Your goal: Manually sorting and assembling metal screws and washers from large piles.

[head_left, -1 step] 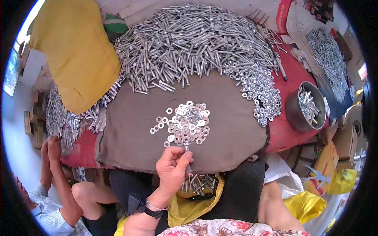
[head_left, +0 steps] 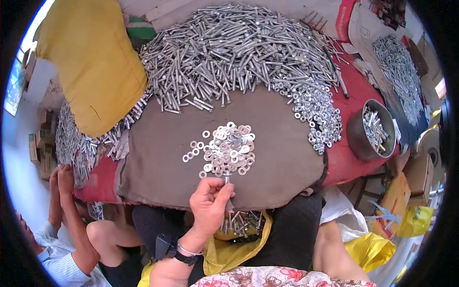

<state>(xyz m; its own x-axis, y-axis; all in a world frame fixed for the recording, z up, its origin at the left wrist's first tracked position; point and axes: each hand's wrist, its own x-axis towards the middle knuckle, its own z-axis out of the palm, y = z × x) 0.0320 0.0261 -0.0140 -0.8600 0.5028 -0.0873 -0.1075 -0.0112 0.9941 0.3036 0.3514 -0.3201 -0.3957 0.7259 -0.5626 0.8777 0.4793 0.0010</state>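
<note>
Steel bolt (head_left: 226, 180) pinched in left hand (head_left: 209, 206), touching washers (head_left: 226, 149).

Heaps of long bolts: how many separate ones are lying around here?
3: the big heap at the table's far side, a smaller one along the left edge, and another on a surface at far right. More may be hidden.

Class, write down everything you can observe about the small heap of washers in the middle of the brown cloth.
The heap of washers is a loose pile of flat, silvery metal rings, each with a round centre hole. They overlap at the middle, while a few strays lie singly to its left. It rests on the brown cloth, apart from the big mound of bolts behind it and the nuts to its right. The left hand holds a small bolt end just at the heap's near edge; whether they touch is unclear.
</note>
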